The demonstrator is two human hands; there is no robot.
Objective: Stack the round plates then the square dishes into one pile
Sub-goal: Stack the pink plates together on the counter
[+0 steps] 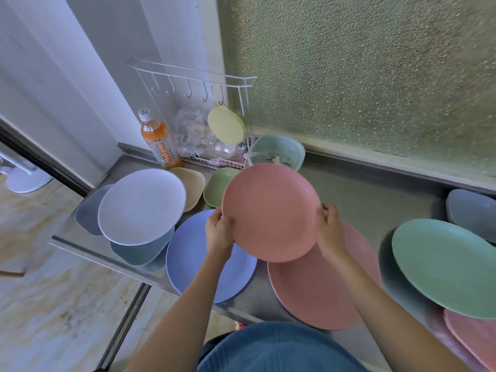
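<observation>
Both hands hold a small pink round plate (271, 210) in the air above the steel counter (370, 200). My left hand (218, 229) grips its left rim and my right hand (330, 229) grips its right rim. Below it lie a large pink round plate (316, 291) and a blue round plate (193, 261). A white round plate (141, 206) rests on a teal square dish (139, 251) at the left. A green round plate (448, 267) sits at the right over a pink plate (472, 336). Green (216, 187), beige (192, 185) and grey (88, 213) square dishes lie behind.
An orange drink bottle (157, 139) and a white wire rack (204, 103) with hooks, a plastic bag and a yellow pad stand at the back. A mint colander basket (279, 151) sits by the rack. A grey-blue square dish (472, 213) lies far right. The counter's front edge runs beside my body.
</observation>
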